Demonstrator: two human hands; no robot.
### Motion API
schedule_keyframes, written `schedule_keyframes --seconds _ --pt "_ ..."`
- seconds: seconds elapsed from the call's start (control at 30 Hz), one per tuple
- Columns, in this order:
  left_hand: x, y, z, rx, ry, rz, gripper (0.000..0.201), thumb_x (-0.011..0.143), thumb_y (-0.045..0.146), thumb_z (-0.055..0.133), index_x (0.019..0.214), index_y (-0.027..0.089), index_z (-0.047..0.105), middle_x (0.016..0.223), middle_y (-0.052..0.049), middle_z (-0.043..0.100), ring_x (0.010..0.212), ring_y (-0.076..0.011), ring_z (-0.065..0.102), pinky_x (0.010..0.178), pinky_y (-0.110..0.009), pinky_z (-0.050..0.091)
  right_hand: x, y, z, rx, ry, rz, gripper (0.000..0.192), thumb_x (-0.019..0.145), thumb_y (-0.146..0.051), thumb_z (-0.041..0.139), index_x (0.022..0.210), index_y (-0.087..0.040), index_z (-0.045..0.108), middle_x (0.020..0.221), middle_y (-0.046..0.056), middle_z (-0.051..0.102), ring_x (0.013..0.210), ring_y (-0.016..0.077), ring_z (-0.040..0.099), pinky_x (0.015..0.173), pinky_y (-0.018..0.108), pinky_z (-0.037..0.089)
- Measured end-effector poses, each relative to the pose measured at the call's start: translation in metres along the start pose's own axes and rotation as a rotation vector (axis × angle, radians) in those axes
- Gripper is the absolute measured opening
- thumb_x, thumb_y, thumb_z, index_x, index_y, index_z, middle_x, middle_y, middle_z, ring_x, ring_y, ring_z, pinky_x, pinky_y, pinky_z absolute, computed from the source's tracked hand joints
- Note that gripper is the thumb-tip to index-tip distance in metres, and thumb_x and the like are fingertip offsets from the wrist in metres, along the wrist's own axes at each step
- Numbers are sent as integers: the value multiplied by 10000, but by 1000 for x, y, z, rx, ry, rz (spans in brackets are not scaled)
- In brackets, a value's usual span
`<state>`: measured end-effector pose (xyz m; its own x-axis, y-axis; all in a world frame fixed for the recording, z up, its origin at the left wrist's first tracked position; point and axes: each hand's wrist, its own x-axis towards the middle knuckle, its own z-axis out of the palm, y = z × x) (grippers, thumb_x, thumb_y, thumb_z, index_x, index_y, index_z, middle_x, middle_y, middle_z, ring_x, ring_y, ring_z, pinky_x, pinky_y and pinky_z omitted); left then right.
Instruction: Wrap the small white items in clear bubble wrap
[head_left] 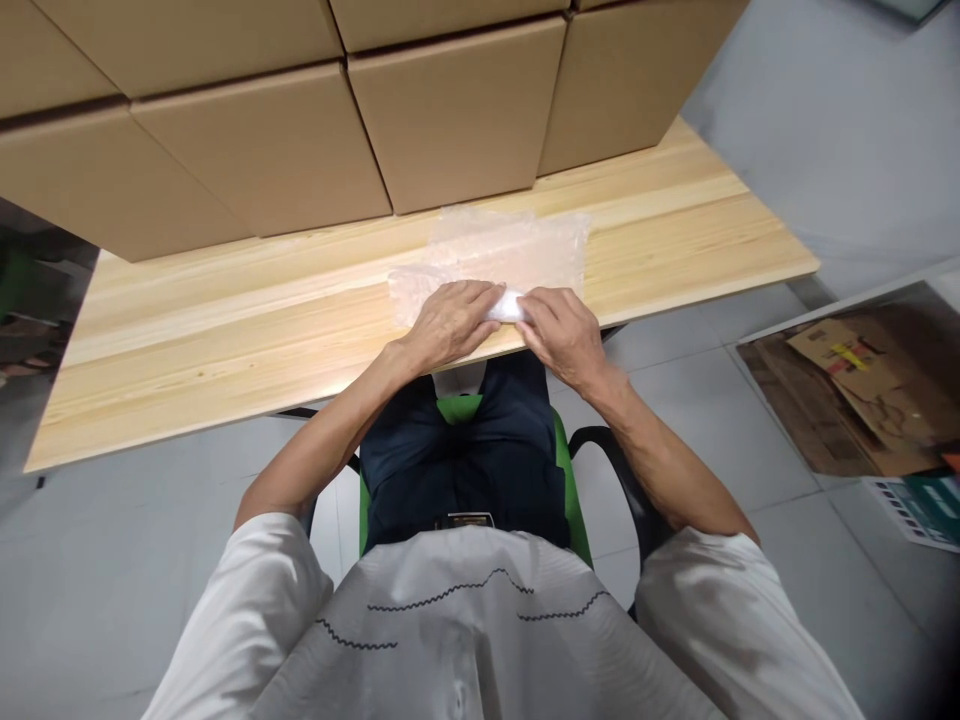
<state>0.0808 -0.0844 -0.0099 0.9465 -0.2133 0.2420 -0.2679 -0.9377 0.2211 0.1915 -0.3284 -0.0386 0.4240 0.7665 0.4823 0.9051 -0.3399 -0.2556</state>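
Observation:
Near the front edge of the wooden table, a small white bundle (pixel 507 306) shows between my two hands. It looks like a roll wrapped in clear plastic; what is inside it I cannot make out. My left hand (pixel 456 318) curls over the bundle's left end, fingers together. From the other side, my right hand (pixel 561 330) grips the right end, its thumb towards me. A clear sheet of plastic wrap (pixel 525 248), probably bubble wrap, lies flat just beyond my hands and runs up to the bundle. My fingers cover both ends of the bundle.
Stacked cardboard boxes (pixel 461 120) form a wall along the back of the wooden table (pixel 187 340). A green chair (pixel 571 500) with black armrests is under me. On the floor at right, flattened cardboard (pixel 877 380) lies near a green-and-white printed box (pixel 926 508).

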Motion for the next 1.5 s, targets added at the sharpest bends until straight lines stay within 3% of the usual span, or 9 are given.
schedule_keyframes --seconds 0.2,0.43,0.57,0.7,0.93,1.27,1.4,1.5 --pt "6 3 -17 21 -101 -66 549 1191 393 502 1658 132 627 1608 -242 745 1455 -388 720 1207 -528 552 6 5 5 -29 -4 -3 348 1134 -272 600 1441 -201 748 1354 209 797 1215 403 689 1039 549 578" --pt "25 2 -55 23 -292 -175 480 1147 444 533 1480 136 688 1172 -184 845 1088 -354 801 954 -426 551 15 12 -1 112 6 50 334 1086 -290 565 1336 -231 778 1213 158 827 1142 357 736 1018 494 596" --pt "40 -12 -76 -140 -382 -150 389 1069 456 605 1312 202 772 1062 -108 829 1008 -294 771 896 -378 517 23 14 -12 270 -40 139 326 1033 -313 582 1248 -226 811 1193 135 860 1049 314 759 948 444 593" --pt "50 -29 -88 -361 -467 -155 356 1005 500 649 1126 196 789 965 -72 779 904 -249 727 801 -342 501 30 19 -19 381 -102 258 381 978 -323 597 1246 -204 841 1075 100 863 926 282 753 851 398 563" --pt "37 -52 -86 -635 -458 -369 353 983 553 735 900 211 708 798 -46 661 676 -161 580 668 -325 437 45 33 -24 375 -191 274 384 1017 -343 548 1201 -197 852 1069 103 866 957 285 754 857 387 525" --pt "12 -74 -73 -755 -341 -588 225 878 378 837 1007 205 774 820 -41 693 647 -150 587 636 -313 434 64 18 -27 1 -337 272 446 1144 -335 430 1238 -181 837 1237 178 888 1068 356 765 867 411 482" --pt "3 -72 -81 -612 -293 -538 296 916 398 757 1125 191 790 947 -68 762 777 -193 678 706 -326 495 75 6 -31 -136 -419 311 483 1190 -311 387 1322 -141 819 1309 215 878 1137 383 794 877 416 477" --pt "-1 -56 -89 -339 -260 -471 486 1059 495 630 1401 181 775 1210 -124 824 1048 -271 770 911 -380 583 80 -2 -33 -186 -460 337 497 1204 -300 374 1370 -121 807 1331 237 876 1172 405 809 885 428 489"
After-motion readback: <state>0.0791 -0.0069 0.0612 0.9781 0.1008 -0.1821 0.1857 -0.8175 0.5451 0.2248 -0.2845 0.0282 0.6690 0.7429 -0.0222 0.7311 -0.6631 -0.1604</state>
